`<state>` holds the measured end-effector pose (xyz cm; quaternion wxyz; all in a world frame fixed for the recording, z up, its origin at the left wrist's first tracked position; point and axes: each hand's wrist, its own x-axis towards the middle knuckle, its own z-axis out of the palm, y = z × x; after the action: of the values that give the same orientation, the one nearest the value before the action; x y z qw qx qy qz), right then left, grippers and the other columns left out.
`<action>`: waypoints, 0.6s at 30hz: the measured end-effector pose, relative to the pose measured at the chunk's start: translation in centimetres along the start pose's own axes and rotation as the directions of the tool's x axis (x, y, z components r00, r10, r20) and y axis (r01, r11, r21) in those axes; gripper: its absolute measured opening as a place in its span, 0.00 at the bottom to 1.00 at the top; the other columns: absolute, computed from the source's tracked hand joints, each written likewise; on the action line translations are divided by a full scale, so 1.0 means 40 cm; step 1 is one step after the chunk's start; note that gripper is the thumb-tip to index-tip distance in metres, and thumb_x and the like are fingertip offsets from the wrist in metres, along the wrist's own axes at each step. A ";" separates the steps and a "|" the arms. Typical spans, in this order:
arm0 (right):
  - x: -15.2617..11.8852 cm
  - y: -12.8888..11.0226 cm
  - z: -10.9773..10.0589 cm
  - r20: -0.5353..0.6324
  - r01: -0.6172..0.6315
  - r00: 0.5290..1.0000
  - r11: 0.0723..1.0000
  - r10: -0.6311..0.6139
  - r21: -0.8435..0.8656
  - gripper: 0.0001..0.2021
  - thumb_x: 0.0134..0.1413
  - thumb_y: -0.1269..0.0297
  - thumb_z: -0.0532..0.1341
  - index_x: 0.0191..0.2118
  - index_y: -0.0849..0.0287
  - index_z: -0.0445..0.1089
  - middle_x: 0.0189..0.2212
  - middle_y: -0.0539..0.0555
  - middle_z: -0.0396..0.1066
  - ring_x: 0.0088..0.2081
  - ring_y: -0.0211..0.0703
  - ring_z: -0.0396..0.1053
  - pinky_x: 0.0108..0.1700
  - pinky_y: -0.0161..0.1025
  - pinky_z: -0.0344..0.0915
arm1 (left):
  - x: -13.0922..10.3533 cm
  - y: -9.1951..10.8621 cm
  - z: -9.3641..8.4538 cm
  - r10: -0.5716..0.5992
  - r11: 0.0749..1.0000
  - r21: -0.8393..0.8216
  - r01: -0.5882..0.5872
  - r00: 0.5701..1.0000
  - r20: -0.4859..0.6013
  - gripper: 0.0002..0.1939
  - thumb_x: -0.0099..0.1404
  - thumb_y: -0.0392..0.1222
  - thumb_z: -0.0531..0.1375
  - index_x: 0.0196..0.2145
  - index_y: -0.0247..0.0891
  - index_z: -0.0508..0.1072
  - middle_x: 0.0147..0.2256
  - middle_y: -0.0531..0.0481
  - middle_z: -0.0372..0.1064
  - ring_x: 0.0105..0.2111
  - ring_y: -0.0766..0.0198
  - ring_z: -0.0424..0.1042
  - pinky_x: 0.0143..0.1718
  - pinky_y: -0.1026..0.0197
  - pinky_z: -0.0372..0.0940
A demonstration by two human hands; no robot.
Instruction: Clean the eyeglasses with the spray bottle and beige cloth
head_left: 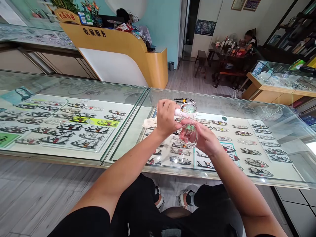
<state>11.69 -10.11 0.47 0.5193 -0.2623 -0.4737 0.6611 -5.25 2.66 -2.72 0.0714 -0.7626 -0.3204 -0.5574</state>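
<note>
Clear-framed glasses (pixel 189 135) are held up over the glass display case (pixel 172 169), turned so that one lens is above the other. My left hand (pixel 166 118) has its fingers curled round a small pale pink-white object (pixel 177 112) beside the upper lens. The thumb reaches toward the middle of the frame. My right hand (pixel 206 140) grips the glasses from the right, with fingers behind the lower lens. Greenish-white specks or foam show on both lenses. A white crumpled cloth (pixel 149 123) lies left of my left hand.
Rows of glasses (pixel 250 151) lie inside the case, and more fill the left case (pixel 66 126). Beyond are a yellow counter (pixel 155 67) with a person (pixel 123 14) behind it, and another person (pixel 250 39) at a dark table. A bin (pixel 171 65) stands by the wall.
</note>
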 end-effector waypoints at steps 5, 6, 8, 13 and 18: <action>-0.005 -0.028 -0.007 -0.079 0.096 0.992 0.994 -0.099 -0.043 0.23 0.69 0.41 0.67 0.59 0.48 0.82 0.59 0.58 0.82 0.36 0.46 0.76 0.36 0.45 0.71 | 0.004 0.010 -0.001 0.072 0.997 -0.025 -0.074 0.994 -0.079 0.36 0.68 0.82 0.55 0.41 0.44 0.71 0.38 0.41 0.74 0.44 0.46 0.71 0.49 0.42 0.64; -0.005 -0.034 -0.008 -0.114 0.132 0.984 0.989 -0.139 -0.067 0.23 0.69 0.41 0.67 0.59 0.47 0.82 0.60 0.57 0.82 0.37 0.46 0.76 0.37 0.45 0.72 | 0.003 0.014 -0.001 0.082 0.996 -0.027 -0.085 0.994 -0.078 0.33 0.68 0.80 0.59 0.41 0.44 0.71 0.38 0.42 0.74 0.43 0.47 0.71 0.49 0.43 0.64; -0.003 -0.045 -0.010 -0.197 0.190 0.957 0.974 -0.212 -0.124 0.22 0.71 0.41 0.65 0.59 0.47 0.82 0.60 0.56 0.82 0.42 0.48 0.78 0.46 0.48 0.76 | -0.002 0.024 0.000 0.091 0.995 -0.027 -0.093 0.994 -0.057 0.31 0.66 0.76 0.64 0.41 0.44 0.70 0.37 0.43 0.75 0.43 0.47 0.72 0.49 0.42 0.64; 0.013 -0.043 -0.009 -0.311 0.217 0.913 0.960 -0.264 -0.178 0.22 0.70 0.40 0.65 0.60 0.46 0.81 0.66 0.55 0.78 0.63 0.57 0.76 0.66 0.57 0.71 | -0.024 0.047 0.007 0.088 0.995 -0.057 -0.088 0.996 -0.005 0.33 0.63 0.79 0.64 0.42 0.44 0.72 0.39 0.42 0.76 0.44 0.46 0.73 0.51 0.40 0.65; 0.026 -0.020 -0.008 -0.291 0.199 0.930 0.974 -0.222 -0.106 0.23 0.69 0.40 0.66 0.58 0.48 0.81 0.66 0.55 0.78 0.67 0.58 0.74 0.71 0.60 0.68 | -0.031 0.052 0.010 0.132 0.989 -0.069 -0.134 0.991 -0.028 0.34 0.65 0.80 0.62 0.43 0.43 0.72 0.40 0.41 0.76 0.45 0.46 0.73 0.50 0.40 0.65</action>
<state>11.99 -9.03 1.21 0.6433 -0.3267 -0.4386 0.5358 -3.96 0.70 -3.47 0.0852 -0.7777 -0.2482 -0.5712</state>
